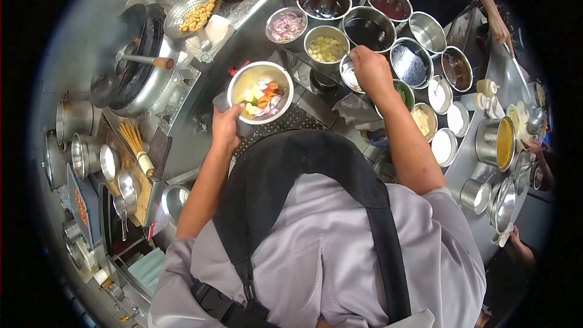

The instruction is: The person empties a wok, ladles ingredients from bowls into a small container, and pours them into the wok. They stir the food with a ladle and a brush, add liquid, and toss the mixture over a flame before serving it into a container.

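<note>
My left hand grips the rim of a metal bowl, thumb over the edge. Inside the bowl lie chopped vegetables in yellow-green, white, orange and purple. My right hand is over a small metal container with something pale in it. Its fingers are drawn together, and whatever they hold is hidden. Just beyond stand a tub of green chopped vegetable pieces and a bowl of sliced purple onions.
Several metal pots of dark liquid crowd the counter ahead. A wok with a wooden-handled ladle sits at left, near a strainer of fried pieces. At right, another person's hand holds a long ladle.
</note>
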Motion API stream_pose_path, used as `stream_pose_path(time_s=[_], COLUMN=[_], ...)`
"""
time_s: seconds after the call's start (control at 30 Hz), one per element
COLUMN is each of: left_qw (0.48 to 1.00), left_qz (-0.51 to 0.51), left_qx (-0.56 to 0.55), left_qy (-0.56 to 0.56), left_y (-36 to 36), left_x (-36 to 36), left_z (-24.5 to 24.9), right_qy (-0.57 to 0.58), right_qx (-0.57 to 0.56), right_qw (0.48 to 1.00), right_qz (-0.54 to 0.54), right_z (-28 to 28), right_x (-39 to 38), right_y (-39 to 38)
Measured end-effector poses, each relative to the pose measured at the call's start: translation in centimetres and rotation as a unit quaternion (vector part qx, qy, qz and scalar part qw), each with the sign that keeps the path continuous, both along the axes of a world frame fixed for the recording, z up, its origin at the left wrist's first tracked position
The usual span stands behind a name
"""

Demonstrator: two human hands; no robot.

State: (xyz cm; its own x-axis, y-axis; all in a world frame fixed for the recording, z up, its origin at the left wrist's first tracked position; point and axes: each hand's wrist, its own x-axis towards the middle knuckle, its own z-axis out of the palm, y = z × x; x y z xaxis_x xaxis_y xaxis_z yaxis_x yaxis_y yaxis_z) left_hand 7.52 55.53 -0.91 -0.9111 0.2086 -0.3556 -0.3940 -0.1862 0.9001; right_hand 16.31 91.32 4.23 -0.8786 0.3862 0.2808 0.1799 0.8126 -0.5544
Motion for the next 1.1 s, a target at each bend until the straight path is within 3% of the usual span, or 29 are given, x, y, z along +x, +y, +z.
stream_pose_path(time_s=[0.07,0.33,0.43,0.53,0.73,0.83,0.87,0.93,1.1], left_qw=[1.0,0.999,0.999,0.999,0.999,0.999,0.999,0.999,0.995], left_qz=[0.012,0.042,0.04,0.03,0.003,-0.01,-0.011,-0.032,-0.022], left_qx=[-0.004,-0.02,-0.018,-0.029,-0.034,-0.028,-0.029,-0.025,-0.087], left_qy=[0.0,0.001,0.003,-0.001,0.01,0.011,0.013,0.012,0.047], left_y=[-1.1,-2.4,-2.3,-1.8,-0.5,0.2,0.3,0.9,3.6], left_x=[0.3,1.0,1.1,1.1,0.7,0.6,0.5,0.1,-1.5], left_z=[-0.3,0.2,0.5,1.1,0.4,0.5,0.6,0.6,-0.7], right_qy=[-0.051,0.009,-0.048,-0.033,-0.007,-0.025,-0.023,0.008,0.058], right_qx=[0.048,-0.055,-0.236,-0.333,-0.192,-0.403,-0.404,-0.568,-0.636], right_qw=[0.997,0.998,0.968,0.938,0.98,0.913,0.913,0.817,0.763], right_qz=[0.013,-0.005,-0.064,-0.089,-0.043,-0.053,-0.053,-0.104,-0.1], right_z=[-0.6,-1.6,-2.0,-2.2,-4.4,-4.2,-4.0,-3.8,-4.7], right_x=[-1.3,-2.7,-2.2,-1.6,-0.5,0.0,0.5,1.3,2.1], right_y=[-0.7,-0.9,-1.4,-1.8,-3.1,-2.9,-2.8,-2.3,-1.8])
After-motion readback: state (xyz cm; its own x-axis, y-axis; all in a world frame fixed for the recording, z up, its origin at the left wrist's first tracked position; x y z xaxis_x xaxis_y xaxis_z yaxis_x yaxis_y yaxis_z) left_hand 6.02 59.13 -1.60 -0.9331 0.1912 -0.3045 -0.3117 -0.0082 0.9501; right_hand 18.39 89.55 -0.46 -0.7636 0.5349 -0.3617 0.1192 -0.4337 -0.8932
